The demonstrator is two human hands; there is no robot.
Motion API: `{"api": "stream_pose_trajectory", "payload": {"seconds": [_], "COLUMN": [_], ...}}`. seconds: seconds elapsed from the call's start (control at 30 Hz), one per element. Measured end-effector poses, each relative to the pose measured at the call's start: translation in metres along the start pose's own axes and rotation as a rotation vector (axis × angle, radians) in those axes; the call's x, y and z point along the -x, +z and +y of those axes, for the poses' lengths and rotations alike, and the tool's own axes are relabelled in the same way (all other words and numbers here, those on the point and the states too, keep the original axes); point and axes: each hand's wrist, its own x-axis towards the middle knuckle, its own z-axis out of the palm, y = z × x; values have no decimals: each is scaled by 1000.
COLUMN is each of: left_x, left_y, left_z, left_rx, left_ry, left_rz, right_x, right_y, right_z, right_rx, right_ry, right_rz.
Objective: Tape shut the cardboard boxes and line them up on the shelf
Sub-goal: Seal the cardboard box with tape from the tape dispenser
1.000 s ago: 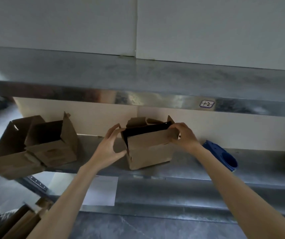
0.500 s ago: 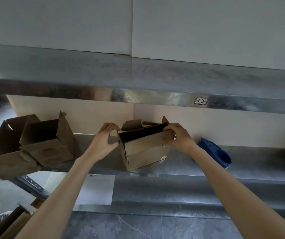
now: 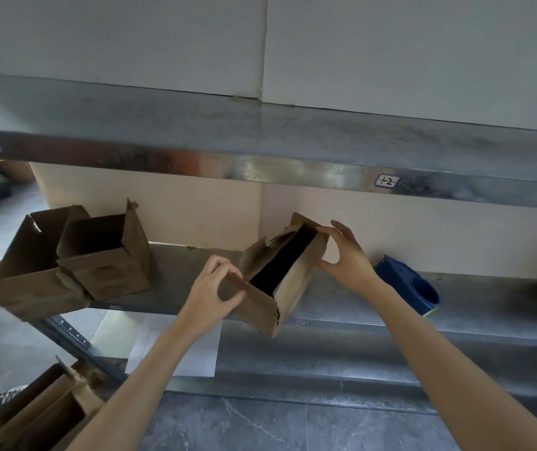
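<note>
Left hand [image 3: 207,291]: fingers [image 3: 220,263] and thumb pinched the near end flap of the box [image 3: 260,309]. Right hand [image 3: 346,258]: fingers [image 3: 342,227] curled over the far end, thumb beneath, gripping it.

The box sat at the middle of the shelf [image 3: 455,304], tilted, its near corner out past the front lip. Whether its base bore on the shelf could not be determined. Its opening faced upward, showing as a dark slot between part-folded flaps. The long axis ran diagonally, from near-left to far-right.

Judgement: the step in hand was closing the flaps, and no tape was seen on the box. The next move calls for the flaps pressed flat and held, then tape along the seam.

A blue object [image 3: 413,288], probably the tape dispenser, lay just beside the right wrist. Two other boxes [image 3: 104,265] stood open, well apart to the left.
</note>
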Motion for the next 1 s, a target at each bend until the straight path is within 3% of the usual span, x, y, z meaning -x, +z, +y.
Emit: {"api": "stream_pose_trajectory", "payload": {"seconds": [0.17,0.5,0.7,0.83,1.0], "left_x": [8,9,1,-15,-39], "left_y": [21,55,54,39,30], "left_z": [15,58,66,60,59], "left_rx": [-11,-44,-22,-27,-106], "left_ry": [-14,10,56,123,178], "left_rz": [9,64,22,-59,-317], "right_x": [20,63,74,78,80], "right_y": [-9,-15,-14,-11,-11], "right_z": [-9,-41,-42,-40,-39], "right_rx": [-23,-195,-28,33,39], "right_ry": [-41,-17,-115,-151,-155], "right_rz": [-9,-233,-220,-159,-166]}}
